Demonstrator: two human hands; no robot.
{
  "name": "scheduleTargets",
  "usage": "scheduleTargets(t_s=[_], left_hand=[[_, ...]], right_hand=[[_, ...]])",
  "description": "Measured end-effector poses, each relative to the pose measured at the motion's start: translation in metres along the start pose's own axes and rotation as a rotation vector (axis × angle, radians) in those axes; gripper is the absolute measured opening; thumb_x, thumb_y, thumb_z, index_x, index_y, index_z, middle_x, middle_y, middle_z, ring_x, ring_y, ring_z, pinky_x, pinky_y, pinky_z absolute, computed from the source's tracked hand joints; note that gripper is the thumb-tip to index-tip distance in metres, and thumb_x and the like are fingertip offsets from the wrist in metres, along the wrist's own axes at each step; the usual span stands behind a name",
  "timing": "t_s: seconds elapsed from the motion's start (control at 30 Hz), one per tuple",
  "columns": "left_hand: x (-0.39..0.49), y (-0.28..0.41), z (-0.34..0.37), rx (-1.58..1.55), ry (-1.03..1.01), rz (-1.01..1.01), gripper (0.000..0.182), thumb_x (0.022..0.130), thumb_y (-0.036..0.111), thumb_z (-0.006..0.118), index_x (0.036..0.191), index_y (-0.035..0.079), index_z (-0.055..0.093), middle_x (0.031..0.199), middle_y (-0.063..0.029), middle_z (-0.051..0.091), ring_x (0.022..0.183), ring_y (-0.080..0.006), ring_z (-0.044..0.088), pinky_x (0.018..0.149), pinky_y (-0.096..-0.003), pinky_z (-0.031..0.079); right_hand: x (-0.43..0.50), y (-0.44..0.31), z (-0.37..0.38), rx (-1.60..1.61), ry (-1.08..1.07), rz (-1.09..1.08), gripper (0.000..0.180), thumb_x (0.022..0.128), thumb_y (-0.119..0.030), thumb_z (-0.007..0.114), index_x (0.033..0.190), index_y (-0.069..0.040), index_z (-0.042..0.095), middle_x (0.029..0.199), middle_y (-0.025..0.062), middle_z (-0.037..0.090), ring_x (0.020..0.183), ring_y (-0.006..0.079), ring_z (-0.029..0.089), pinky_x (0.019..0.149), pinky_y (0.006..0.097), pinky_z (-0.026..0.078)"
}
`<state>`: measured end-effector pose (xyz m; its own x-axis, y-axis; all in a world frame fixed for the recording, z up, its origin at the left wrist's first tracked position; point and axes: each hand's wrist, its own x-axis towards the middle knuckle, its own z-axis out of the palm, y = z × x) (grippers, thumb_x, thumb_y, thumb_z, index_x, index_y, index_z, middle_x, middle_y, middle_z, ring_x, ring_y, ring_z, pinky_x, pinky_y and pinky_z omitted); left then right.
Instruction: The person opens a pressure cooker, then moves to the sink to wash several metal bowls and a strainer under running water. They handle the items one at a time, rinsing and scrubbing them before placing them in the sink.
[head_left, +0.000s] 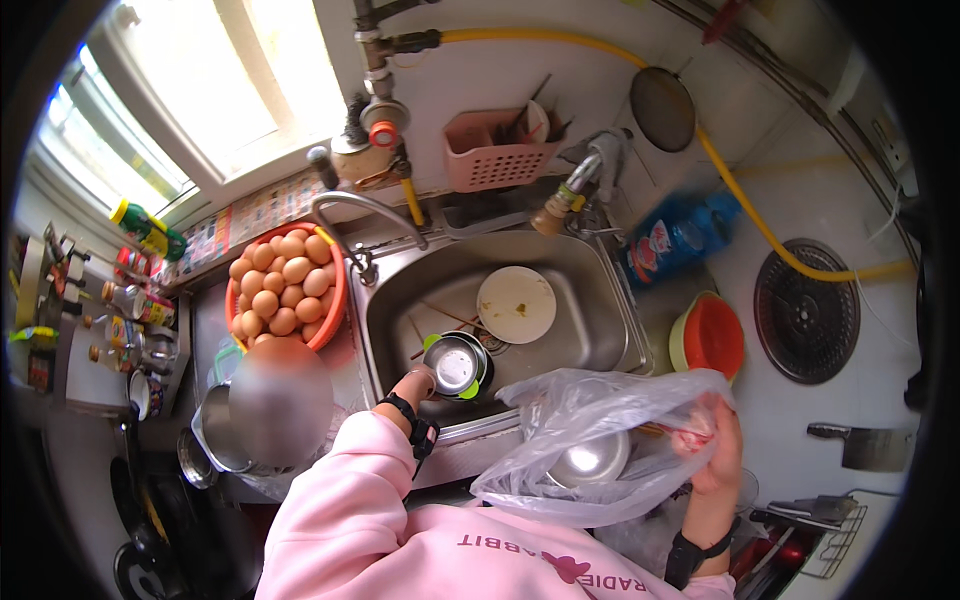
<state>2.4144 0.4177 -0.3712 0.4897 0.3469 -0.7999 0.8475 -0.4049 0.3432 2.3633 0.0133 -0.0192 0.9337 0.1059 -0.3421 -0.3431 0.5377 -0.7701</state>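
My left hand (424, 379) grips the rim of a small metal bowl (455, 365) with bright green handles, low in the steel sink (577, 262). That bowl sits over another dark-rimmed one, and the fingers are partly hidden. A soiled white plate (517, 305) lies in the basin beside chopsticks (448, 313). At the right, my right hand (718, 446) is closed on the edge of a clear plastic bag (555, 405) in front of the sink. A shiny metal bowl (592, 459) shows in the bag's opening; I cannot tell whether it is inside.
Left of the sink stands an orange basket (341, 289) full of brown eggs (281, 281). A curved faucet (367, 196) arches over the basin's left corner. Blue bottles (667, 240) and a green-and-red basin (705, 337) stand right. A cleaver (874, 448) is farther right.
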Motion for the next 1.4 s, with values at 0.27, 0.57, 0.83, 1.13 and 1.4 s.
scheduleTargets(t_s=[0.27, 0.57, 0.83, 1.13, 1.4], left_hand=[[-0.018, 0.019, -0.022, -0.053, 0.021, 0.013, 0.070, 0.085, 0.031, 0.066, 0.134, -0.010, 0.038, 0.131, -0.0209, 0.051, 0.118, -0.0328, 0.053, 0.096, -0.0374, 0.042], [-0.277, 0.083, -0.127, -0.335, -0.728, 1.635, 0.020, 0.090, 0.004, 0.048, 0.107, 0.001, 0.059, 0.115, -0.0137, 0.061, 0.099, -0.0247, 0.063, 0.081, -0.0355, 0.052], [-0.276, 0.114, 0.006, 0.931, 0.294, 1.847, 0.031, 0.077, 0.017, 0.056, 0.106, 0.011, 0.063, 0.112, -0.0076, 0.062, 0.104, -0.0225, 0.059, 0.089, -0.0327, 0.048], [-0.274, 0.118, -0.040, 0.793, 0.552, 1.653, 0.031, 0.078, 0.015, 0.055, 0.108, 0.006, 0.059, 0.087, -0.0069, 0.064, 0.079, -0.0206, 0.064, 0.064, -0.0307, 0.052], [-0.287, 0.112, -0.157, 0.028, 0.132, 1.095, 0.028, 0.093, 0.022, 0.056, 0.088, -0.005, 0.058, 0.064, -0.0169, 0.059, 0.055, -0.0234, 0.060, 0.055, -0.0317, 0.048]], right_hand=[[0.009, 0.018, 0.039, -0.089, -0.071, 0.138, 0.025, 0.098, -0.020, 0.050, 0.114, -0.002, 0.058, 0.096, 0.0033, 0.062, 0.078, 0.0106, 0.057, 0.070, 0.0267, 0.048], [0.015, 0.022, 0.075, -0.243, -0.069, 0.196, 0.025, 0.100, -0.025, 0.047, 0.109, -0.005, 0.059, 0.083, -0.0014, 0.057, 0.072, 0.0063, 0.052, 0.066, 0.0230, 0.044], [0.018, 0.045, 0.078, -0.371, -0.235, 0.168, 0.024, 0.099, -0.023, 0.049, 0.111, -0.005, 0.059, 0.081, -0.0042, 0.055, 0.071, 0.0030, 0.048, 0.060, 0.0195, 0.040], [0.053, 0.055, 0.041, -0.541, -0.230, -0.094, 0.049, 0.086, -0.013, 0.069, 0.130, -0.003, 0.052, 0.099, 0.0008, 0.062, 0.089, 0.0054, 0.056, 0.077, 0.0219, 0.047], [0.068, 0.047, -0.007, -0.399, 0.022, 0.071, 0.027, 0.091, -0.014, 0.058, 0.114, 0.000, 0.059, 0.095, 0.0028, 0.064, 0.079, 0.0096, 0.060, 0.067, 0.0235, 0.049]])
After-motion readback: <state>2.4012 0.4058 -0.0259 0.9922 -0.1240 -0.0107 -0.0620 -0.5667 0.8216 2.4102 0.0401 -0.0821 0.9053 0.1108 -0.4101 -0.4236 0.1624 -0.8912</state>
